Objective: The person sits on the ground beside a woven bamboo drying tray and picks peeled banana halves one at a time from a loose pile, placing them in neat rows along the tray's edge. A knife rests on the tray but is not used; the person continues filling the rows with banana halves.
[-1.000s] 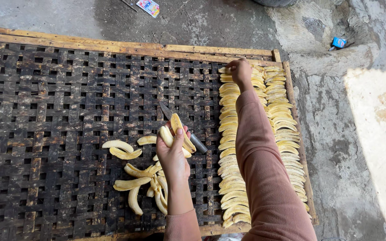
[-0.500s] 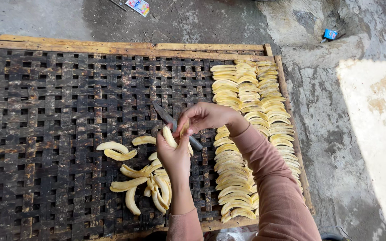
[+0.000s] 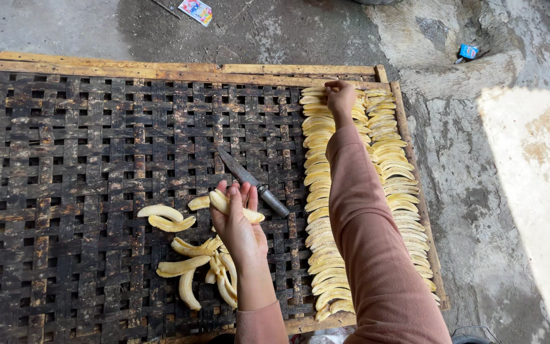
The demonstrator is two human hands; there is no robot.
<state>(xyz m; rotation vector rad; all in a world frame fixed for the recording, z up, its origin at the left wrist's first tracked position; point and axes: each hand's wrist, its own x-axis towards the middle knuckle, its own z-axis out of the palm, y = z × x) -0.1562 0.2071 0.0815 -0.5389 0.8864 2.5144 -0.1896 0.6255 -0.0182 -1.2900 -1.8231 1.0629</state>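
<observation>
Banana slices (image 3: 233,205) across left hand's (image 3: 240,226) fingers

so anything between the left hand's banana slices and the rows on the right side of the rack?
Only the knife, lying on the rack just right of the left hand and its banana slices. Past it is bare weave up to the rows, where the right hand rests at the far end.

1 woven tray (image 3: 65,146), 1 knife (image 3: 253,182), 2 hands, 3 rows of banana slices (image 3: 318,165)
</observation>
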